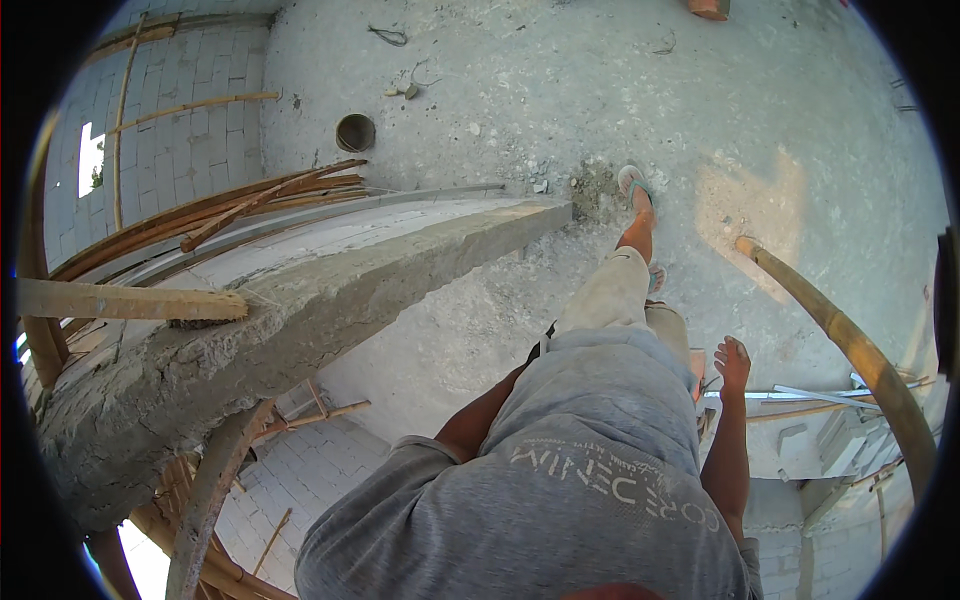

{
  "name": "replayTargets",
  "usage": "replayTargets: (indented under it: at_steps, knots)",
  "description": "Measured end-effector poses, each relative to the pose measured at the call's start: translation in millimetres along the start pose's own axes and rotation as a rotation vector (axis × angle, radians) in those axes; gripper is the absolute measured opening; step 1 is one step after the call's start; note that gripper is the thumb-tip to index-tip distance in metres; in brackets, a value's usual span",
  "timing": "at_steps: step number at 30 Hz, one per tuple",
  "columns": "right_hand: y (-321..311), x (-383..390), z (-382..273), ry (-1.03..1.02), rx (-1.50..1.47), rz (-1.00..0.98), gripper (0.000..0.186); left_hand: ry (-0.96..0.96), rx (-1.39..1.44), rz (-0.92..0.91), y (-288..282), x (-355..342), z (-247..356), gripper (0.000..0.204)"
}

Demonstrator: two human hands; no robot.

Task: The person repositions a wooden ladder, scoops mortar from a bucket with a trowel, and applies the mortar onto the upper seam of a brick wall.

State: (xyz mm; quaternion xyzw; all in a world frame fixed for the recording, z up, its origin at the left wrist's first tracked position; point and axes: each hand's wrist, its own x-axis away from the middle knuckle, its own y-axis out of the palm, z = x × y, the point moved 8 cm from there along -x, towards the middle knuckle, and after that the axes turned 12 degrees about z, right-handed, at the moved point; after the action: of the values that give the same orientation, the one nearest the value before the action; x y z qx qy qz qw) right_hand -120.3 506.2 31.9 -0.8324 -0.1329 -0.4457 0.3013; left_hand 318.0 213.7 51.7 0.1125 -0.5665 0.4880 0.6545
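My right hand [733, 362] hangs beside my right thigh, empty, with its fingers apart and slightly bent; a long bamboo pole [860, 350] leans to its right. My left forearm [475, 420] runs toward my left hip, where the hand is hidden behind my body and a dark shape. My sandalled front foot [630, 180] is on the dusty concrete floor [480, 100], by a patch of rubble [595, 185]. A rough concrete beam [310, 300] crosses to my left.
Bamboo and timber strips [200, 225] lie along the beam, and a timber post [130, 305] juts over it. A bucket [355, 133] stands ahead left. Block walls [200, 140] bound the left. Metal lengths and grey blocks [830, 440] lie to the right.
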Motion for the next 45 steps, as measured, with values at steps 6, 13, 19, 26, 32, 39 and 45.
replayTargets:
  at_steps: [6, 13, 19, 26, 32, 39, 45]
  knots:
    - [34.2, -1.2, -76.5, -0.029, 0.136, -0.066, 0.044, -0.009, 0.13, -0.065, 60.0, -37.8, 81.4, 0.031]
    - [31.1, -40.4, -198.9, -0.104, 0.067, -0.002, 0.044, -0.016, 0.291, -0.09, 99.1, -66.8, 183.1, 0.031]
    - [36.7, -95.6, -259.1, -0.095, 0.123, -0.05, 0.036, -0.053, 0.428, -0.063, 118.8, -78.2, 223.6, 0.031]
    - [73.0, -159.5, -355.5, -0.127, 0.547, -0.189, 0.039, -0.102, 0.625, 0.013, 137.0, -74.6, 254.4, 0.031]
    - [129.9, -206.0, -509.3, -0.247, 0.554, -0.258, 0.048, -0.159, 0.808, 0.072, 155.5, -70.8, 269.9, 0.031]
    - [244.3, -183.0, -660.0, -0.512, 0.663, -0.272, 0.04, -0.251, 0.986, 0.114, 155.7, -90.2, 274.8, 0.031]
    - [356.6, -121.4, -669.1, -0.489, 0.756, -0.302, 0.038, -0.354, 1.097, 0.108, 121.2, -121.6, 282.2, 0.03]
